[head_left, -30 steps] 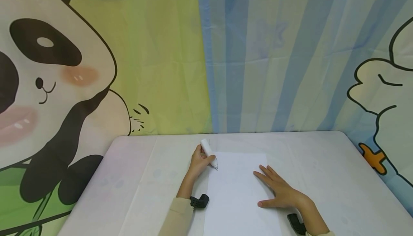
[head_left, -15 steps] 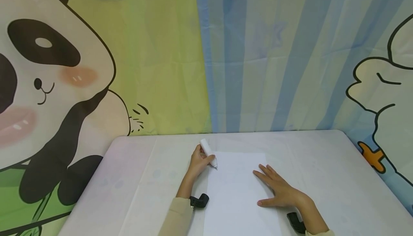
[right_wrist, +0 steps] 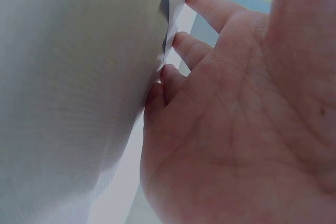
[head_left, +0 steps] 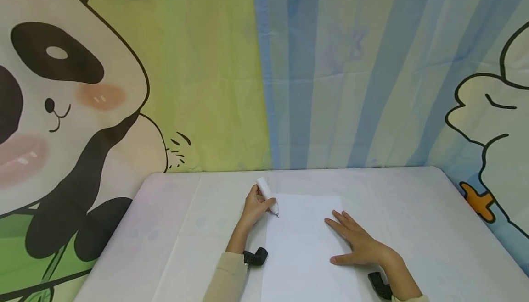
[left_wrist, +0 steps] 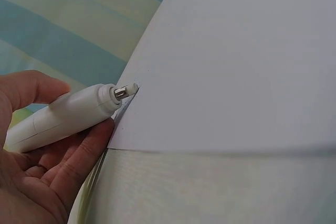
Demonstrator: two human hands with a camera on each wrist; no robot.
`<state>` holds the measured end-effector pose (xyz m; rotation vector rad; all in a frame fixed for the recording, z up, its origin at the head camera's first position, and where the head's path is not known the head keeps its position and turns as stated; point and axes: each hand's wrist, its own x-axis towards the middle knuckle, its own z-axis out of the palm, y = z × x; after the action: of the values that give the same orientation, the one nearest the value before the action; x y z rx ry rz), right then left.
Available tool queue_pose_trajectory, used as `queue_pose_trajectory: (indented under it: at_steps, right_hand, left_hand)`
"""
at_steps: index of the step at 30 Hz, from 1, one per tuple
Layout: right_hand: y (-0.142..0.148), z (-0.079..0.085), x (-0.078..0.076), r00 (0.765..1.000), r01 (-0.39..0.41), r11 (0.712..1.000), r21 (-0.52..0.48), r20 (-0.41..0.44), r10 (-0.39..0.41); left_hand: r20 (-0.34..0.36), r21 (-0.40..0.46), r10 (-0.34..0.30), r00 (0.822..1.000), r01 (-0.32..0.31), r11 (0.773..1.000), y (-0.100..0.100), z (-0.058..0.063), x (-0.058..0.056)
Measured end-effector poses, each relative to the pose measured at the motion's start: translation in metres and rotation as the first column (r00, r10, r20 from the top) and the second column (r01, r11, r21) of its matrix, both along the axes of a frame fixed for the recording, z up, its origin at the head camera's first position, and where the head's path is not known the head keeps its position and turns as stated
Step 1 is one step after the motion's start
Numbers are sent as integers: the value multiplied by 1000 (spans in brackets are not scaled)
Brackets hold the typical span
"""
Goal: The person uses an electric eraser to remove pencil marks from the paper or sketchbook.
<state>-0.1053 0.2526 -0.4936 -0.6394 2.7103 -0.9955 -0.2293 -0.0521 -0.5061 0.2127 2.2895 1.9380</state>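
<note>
My left hand (head_left: pixel 251 211) pinches a white electric eraser (head_left: pixel 264 189) between thumb and fingers, tilted with its tip down. In the left wrist view, a metal collar holds a short white eraser tip (left_wrist: pixel 132 88), which touches the sheet of paper (left_wrist: pixel 231 66) near its edge and corner. A few dark specks lie around the tip. The white paper (head_left: pixel 306 242) lies upright before me. Across its right edge my right hand (head_left: pixel 361 244) rests with fingers spread, fingertips on the sheet; in the right wrist view the fingertips press along the paper's edge.
A pale cloth-covered table (head_left: pixel 215 237) carries the paper. Behind it hangs a printed curtain (head_left: pixel 223 86), yellow-green and blue-striped, with a panda at left. Black wrist cameras are strapped on both wrists, the left one (head_left: pixel 256 257) beside the paper's left edge.
</note>
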Motion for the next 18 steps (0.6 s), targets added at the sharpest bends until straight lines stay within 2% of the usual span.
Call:
queue_pose_trajectory:
  at_steps: [9, 18]
  right_hand:
    - [-1, 4, 1, 1000, 12, 1000, 0, 22, -12]
    - [-1, 3, 1, 1000, 5, 1000, -5, 2, -5]
  left_hand:
    - [-1, -11, -6, 1000, 6, 1000, 0, -1, -1]
    - [13, -9, -17, 1000, 17, 1000, 0, -2, -2]
